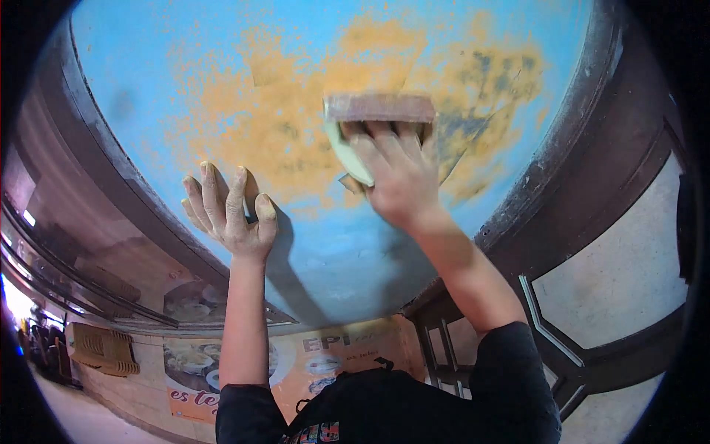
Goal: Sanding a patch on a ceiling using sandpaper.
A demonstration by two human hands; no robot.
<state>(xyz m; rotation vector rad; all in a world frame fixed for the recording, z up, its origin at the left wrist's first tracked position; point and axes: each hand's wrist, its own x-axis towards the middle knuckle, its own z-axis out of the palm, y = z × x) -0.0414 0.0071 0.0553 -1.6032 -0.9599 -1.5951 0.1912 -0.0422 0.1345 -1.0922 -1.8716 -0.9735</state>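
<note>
Above me spreads a light blue painted surface [325, 251] with broad worn patches of orange and some dark grey spots. My right hand [403, 181] is closed on a sanding block [381, 108] with a dusty reddish-brown edge and a pale green side, held up against the orange area. Its fingers curl behind that brown edge, and the block's working face is hidden. To the left, my left hand [240, 218] is raised with fingers spread and nothing in it, at the blue surface; whether it touches cannot be told. Pale dust coats its fingers.
A dark frame [551, 148] borders the blue surface on the right, with a dark door with pale panels [614, 266] beyond. Glass panes line the left side. An orange printed banner [296, 359] and brown woven-looking objects [103, 348] are lower down.
</note>
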